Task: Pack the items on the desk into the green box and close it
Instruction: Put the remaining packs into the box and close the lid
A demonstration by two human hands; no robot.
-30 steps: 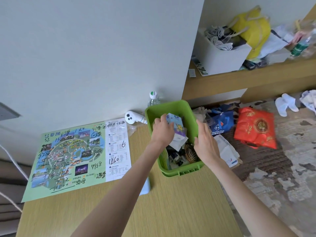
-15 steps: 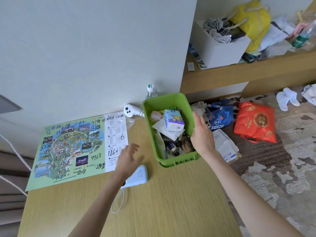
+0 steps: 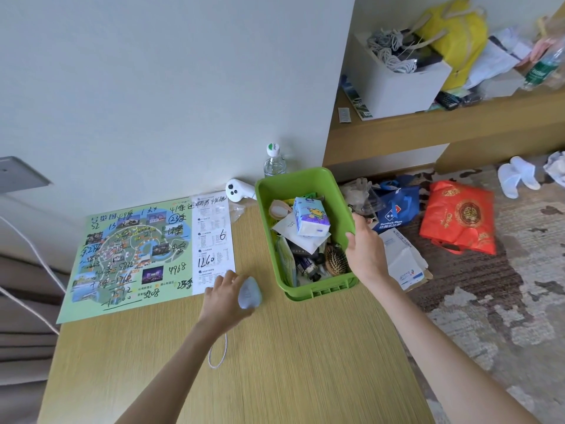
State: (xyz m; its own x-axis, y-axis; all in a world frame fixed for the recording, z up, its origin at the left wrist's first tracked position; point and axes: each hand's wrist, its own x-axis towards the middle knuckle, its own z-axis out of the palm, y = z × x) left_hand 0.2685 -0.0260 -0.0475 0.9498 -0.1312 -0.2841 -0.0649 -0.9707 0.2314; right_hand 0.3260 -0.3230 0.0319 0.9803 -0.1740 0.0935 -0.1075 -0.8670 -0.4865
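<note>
The green box stands open at the desk's right edge, filled with a tissue pack, papers, a hairbrush and other small items. My right hand grips the box's right rim. My left hand is closed around a pale blue power bank on the desk, left of the box; its white cord loops toward me. A white hair dryer and a water bottle stand behind the box by the wall.
A large green map sheet lies on the wooden desk at the left. On the floor to the right lie a blue bag, a red bag, papers and slippers. A cluttered shelf runs at the upper right.
My left hand left the tissue pack in the box, moved down-left to the desk and closed on the power bank, tilting it up. My right hand kept hold of the box rim.
</note>
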